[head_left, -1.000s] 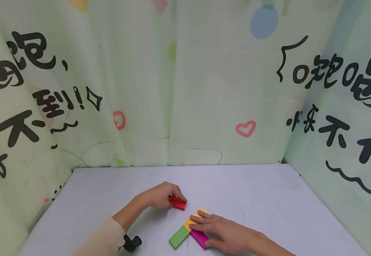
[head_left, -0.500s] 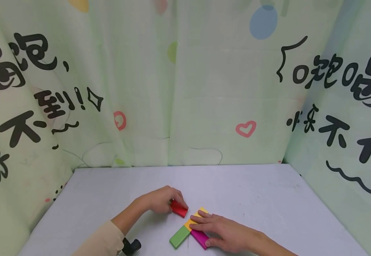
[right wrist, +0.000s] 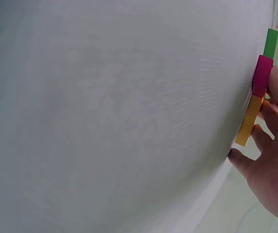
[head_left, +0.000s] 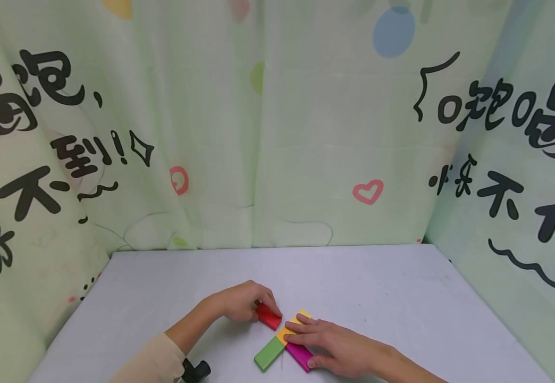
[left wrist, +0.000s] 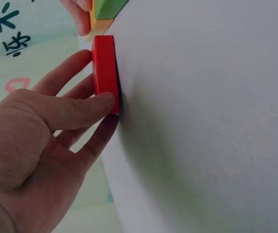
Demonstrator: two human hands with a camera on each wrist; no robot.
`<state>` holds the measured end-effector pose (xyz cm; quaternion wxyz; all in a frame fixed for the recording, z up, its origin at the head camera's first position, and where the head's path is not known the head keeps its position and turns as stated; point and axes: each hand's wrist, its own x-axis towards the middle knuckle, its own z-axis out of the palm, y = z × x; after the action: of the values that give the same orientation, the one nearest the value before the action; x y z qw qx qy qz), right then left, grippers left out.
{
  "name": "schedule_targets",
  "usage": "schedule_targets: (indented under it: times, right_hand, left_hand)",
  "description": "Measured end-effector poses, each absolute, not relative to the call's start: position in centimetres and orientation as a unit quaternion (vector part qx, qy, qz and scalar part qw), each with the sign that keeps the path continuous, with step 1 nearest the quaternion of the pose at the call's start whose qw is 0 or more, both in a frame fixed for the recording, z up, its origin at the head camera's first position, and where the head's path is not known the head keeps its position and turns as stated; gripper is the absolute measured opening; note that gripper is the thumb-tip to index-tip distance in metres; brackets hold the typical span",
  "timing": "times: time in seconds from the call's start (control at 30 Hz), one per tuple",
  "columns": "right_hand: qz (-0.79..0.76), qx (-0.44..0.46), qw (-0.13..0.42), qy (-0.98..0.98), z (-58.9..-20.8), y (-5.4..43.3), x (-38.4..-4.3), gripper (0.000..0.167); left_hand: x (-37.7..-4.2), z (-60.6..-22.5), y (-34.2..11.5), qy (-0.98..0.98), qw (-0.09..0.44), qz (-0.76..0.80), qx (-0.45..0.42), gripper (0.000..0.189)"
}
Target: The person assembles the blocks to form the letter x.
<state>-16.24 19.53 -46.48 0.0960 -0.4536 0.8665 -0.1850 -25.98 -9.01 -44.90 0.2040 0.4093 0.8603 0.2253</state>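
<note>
My left hand [head_left: 245, 301] grips a red block [head_left: 269, 317] between thumb and fingers, just beyond the other blocks. In the left wrist view, the thumb lies across the near end of this red block [left wrist: 105, 68]. My right hand [head_left: 330, 348] rests over a yellow block [head_left: 284, 335] with its fingers stretched out, while its thumb touches the end of a magenta block [head_left: 299, 356]. A green block [head_left: 268, 355] continues the line of the yellow one, and the magenta block branches off where they meet. Fingers partly cover the yellow block.
The blocks lie on a table with a white cover [head_left: 383, 287]. A pale green curtain [head_left: 306, 133] with printed characters and shapes hangs around the back and sides. A black wrist camera [head_left: 196, 371] sits at the left sleeve [head_left: 155, 359].
My left hand has brought the red block nearer to me and slightly right, up close to the yellow block. The right hand and its blocks have stayed in place.
</note>
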Motion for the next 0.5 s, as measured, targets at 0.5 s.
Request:
schedule_targets:
  times: [0.5]
  right_hand:
    - [-0.193, -0.458, 0.090, 0.863, -46.61, 19.54, -16.37, 0.055]
  left_hand:
    - [-26.18, -45.47, -9.20, 0.848, 0.196, 0.251, 0.424, 0.049]
